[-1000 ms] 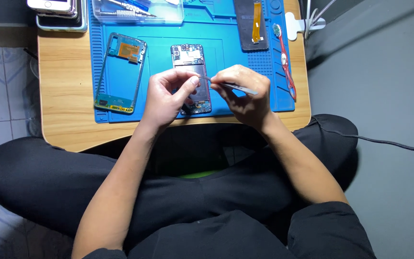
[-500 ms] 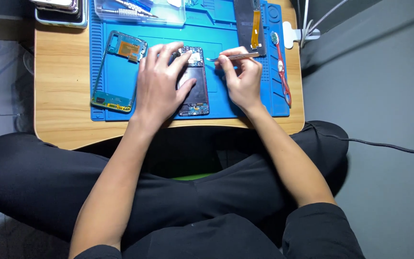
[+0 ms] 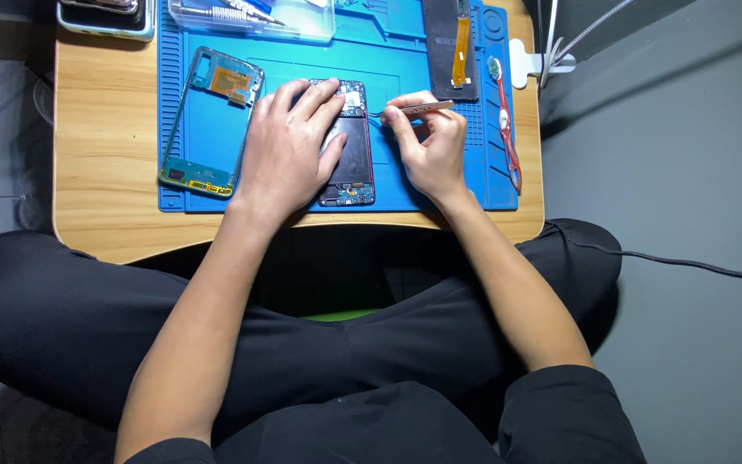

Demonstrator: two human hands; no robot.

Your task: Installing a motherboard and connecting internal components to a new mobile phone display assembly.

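1. Seen from above, a person in black clothing sits cross-legged at a low wooden bench (image 3: 105, 172) with a pale, grained top and rounded corners.
2. A blue, ridged rubbery work mat (image 3: 405, 51) covers most of the bench, likely to stop small parts sliding.
3. An opened smartphone (image 3: 352, 155), back cover off, lies lengthwise near the middle of the mat, towards the bench's near edge. Its dark, flat battery area and small circuit boards at both ends are exposed.
4. The left hand (image 3: 289, 150) lies flat on the phone's left side, fingers spread, pressing it down rather than gripping; this appears to keep it steady.
5. The right hand (image 3: 427, 146) is closed in a pinch around thin metal tweezers (image 3: 418, 108), held like a pen. Their fine tips point left to the phone's top right edge, by the upper board.
6. Left of the phone lies a teal phone frame (image 3: 208, 125), a hollow rectangle with an orange patch at its top, set apart from the hands.
7. At the mat's far edge sits a clear plastic tool case (image 3: 251, 17).
8. Near the far right corner lies a dark screen panel (image 3: 448, 43) with an orange ribbon cable.
9. Along the mat's right edge rests a thin red tool (image 3: 506, 129).
10. Stacked phones (image 3: 105, 13) sit at the bench's far left corner.
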